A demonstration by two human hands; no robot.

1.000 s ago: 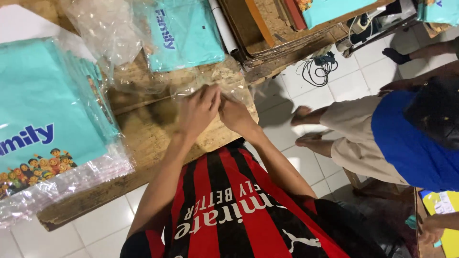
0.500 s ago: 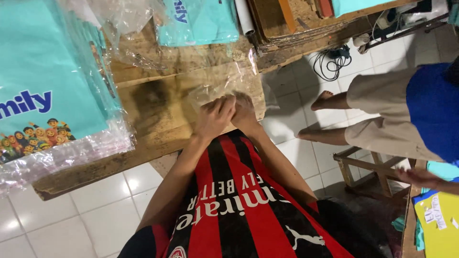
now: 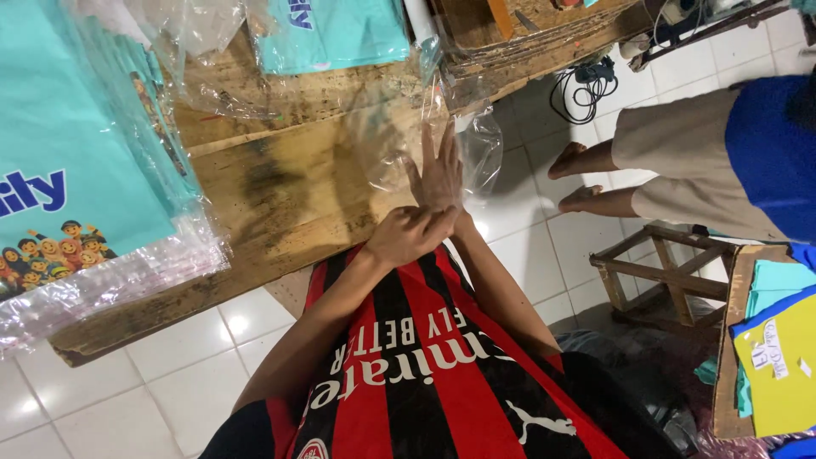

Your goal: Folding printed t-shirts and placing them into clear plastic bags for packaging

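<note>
A broad, stained wooden table (image 3: 280,195) fills the upper left, its edge running down toward the white tiled floor (image 3: 170,374). On its left end lies a thick stack of teal printed shirts in clear bags (image 3: 76,170), and another bagged teal shirt (image 3: 336,34) sits at the far edge. To the right, another person in beige trousers and a blue top (image 3: 705,161) sits with bare feet on the tiles, near a small wooden stool frame (image 3: 659,272).

At the table's near right corner lies an empty clear plastic bag (image 3: 425,136), hanging partly over the edge. The right hand (image 3: 440,174) is spread flat, fingers straight and together, pressed onto this bag rather than clasping it. The left hand (image 3: 408,234) is curled closed just below, its knuckles touching the right wrist; whether it pinches the bag's lower edge cannot be told.
</note>
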